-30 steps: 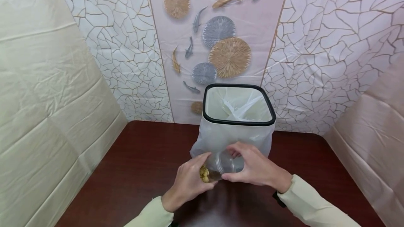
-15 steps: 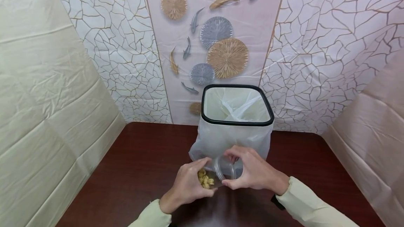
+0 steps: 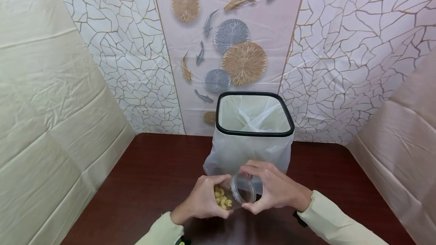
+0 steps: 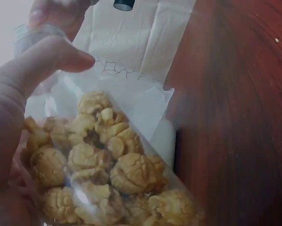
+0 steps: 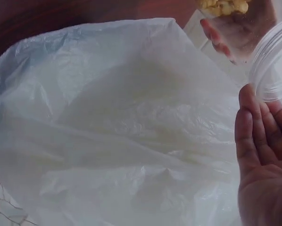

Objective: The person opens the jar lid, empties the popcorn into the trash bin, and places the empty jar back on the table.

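Observation:
My left hand [image 3: 204, 199] grips a clear plastic jar [image 3: 234, 202] with yellowish popcorn [image 3: 222, 199] gathered at its left end. The jar lies tilted on its side in the head view. Thumb and fingers of my right hand [image 3: 272, 188] pinch opposite sides of a clear round lid [image 3: 235, 189] at the jar's right end. Up close in the left wrist view, several rounded popcorn pieces [image 4: 134, 172] press against the clear wall. In the right wrist view, fingertips [image 5: 248, 94] meet the ridged clear lid edge [image 5: 263, 61].
Just behind the hands stands a white bin [image 3: 252, 146] with a black rim [image 3: 253, 133] and a translucent bag lining it. It rests on a dark red wooden table [image 3: 163, 177]. Patterned cloth [image 3: 340, 67] hangs at the back, with beige cloth [image 3: 61, 124] at the sides.
Both hands have come slightly down and nearer, with the jar between them. The jar has tilted, showing more popcorn, and the lid's round face shows more. The right fingers have shifted on the lid.

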A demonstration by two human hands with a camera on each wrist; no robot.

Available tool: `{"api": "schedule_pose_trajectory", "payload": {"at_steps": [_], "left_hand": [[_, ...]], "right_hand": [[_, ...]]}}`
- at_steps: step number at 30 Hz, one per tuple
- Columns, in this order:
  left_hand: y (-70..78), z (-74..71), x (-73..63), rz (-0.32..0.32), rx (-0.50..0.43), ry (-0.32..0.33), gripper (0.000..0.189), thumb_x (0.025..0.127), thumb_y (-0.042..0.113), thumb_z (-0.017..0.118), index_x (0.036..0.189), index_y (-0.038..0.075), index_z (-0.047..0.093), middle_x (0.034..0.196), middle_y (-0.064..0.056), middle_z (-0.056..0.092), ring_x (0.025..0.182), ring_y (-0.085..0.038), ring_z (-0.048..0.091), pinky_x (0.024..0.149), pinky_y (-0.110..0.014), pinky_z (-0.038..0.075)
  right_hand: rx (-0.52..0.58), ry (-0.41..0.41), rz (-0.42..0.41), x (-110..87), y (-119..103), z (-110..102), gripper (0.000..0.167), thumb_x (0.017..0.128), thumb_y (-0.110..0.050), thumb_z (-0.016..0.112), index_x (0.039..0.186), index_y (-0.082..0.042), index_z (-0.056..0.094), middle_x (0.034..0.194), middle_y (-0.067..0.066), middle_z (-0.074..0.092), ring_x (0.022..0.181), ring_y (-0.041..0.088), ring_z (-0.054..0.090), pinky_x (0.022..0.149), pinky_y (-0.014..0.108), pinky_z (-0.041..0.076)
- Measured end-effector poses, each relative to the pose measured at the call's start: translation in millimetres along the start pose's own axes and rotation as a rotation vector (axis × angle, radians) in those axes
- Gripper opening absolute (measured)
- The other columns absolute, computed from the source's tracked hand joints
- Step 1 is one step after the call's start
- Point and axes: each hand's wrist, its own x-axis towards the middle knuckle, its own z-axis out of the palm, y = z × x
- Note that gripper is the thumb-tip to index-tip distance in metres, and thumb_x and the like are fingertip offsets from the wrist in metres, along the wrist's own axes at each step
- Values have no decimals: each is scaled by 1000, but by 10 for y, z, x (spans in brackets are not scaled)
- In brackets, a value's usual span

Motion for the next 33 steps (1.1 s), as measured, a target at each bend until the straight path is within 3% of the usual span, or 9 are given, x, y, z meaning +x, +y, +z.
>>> {"api": "schedule_pose_trajectory", "payload": {"at_steps": [4,7,10,14,19,22,26,30,33], "left_hand": [[-26,-44,-3,-49,-211,-165,65,69,23,96,128,15,73,108,10,79,93,1,72,85,-21,60],[-25,-71,-7,-82,-263,-191,62,70,21,96,127,14,73,108,12,79,94,2,72,86,-23,60],[-19,-77,12,-79,-208,-144,66,71,25,95,131,15,71,109,14,78,93,1,73,83,-22,61],[-1,-58,28,-91,-128,-73,71,68,28,96,134,17,71,108,13,79,90,0,73,81,-21,60],[33,-23,16,-133,9,27,75,61,30,98,130,17,72,103,11,78,85,-2,71,78,-18,58],[49,-7,3,-128,99,90,78,58,30,99,129,14,72,106,7,79,87,-4,71,79,-20,59],[64,4,-10,-104,204,144,82,53,31,100,129,13,72,111,5,79,90,-6,72,81,-23,59],[71,16,-13,-86,239,155,83,52,31,101,128,14,71,111,5,79,89,-7,71,80,-23,59],[75,21,-10,-78,237,149,83,53,32,100,128,14,71,111,5,78,90,-7,71,81,-23,59]], "right_hand": [[-51,-64,-105,38,-55,-62,75,61,-37,96,126,-14,68,115,-5,67,101,5,63,88,17,55],[-57,-147,-107,46,-92,-140,81,68,-30,95,140,-12,61,131,-3,65,114,8,64,95,22,57],[-64,-206,-50,46,-111,-217,93,71,-25,94,152,-9,52,146,1,60,128,14,61,99,29,58],[-66,-211,84,49,-124,-270,98,74,-40,95,155,-8,49,148,4,59,132,17,60,101,36,59],[-36,-163,285,41,-130,-250,85,83,-61,83,143,-6,60,127,-1,69,120,14,65,96,37,60],[-47,-134,356,33,-119,-198,74,86,-65,77,131,-7,67,108,-6,68,103,11,67,85,32,59],[-41,-110,396,16,-81,-104,59,87,-63,78,114,-12,71,94,-8,65,84,8,63,72,23,53],[-13,-106,385,-6,-55,-51,55,87,-59,79,113,-12,70,94,-9,66,84,6,63,72,26,56],[-3,-103,327,-14,-52,-60,55,86,-53,82,119,-11,69,98,-8,68,89,4,64,77,30,60]]}}
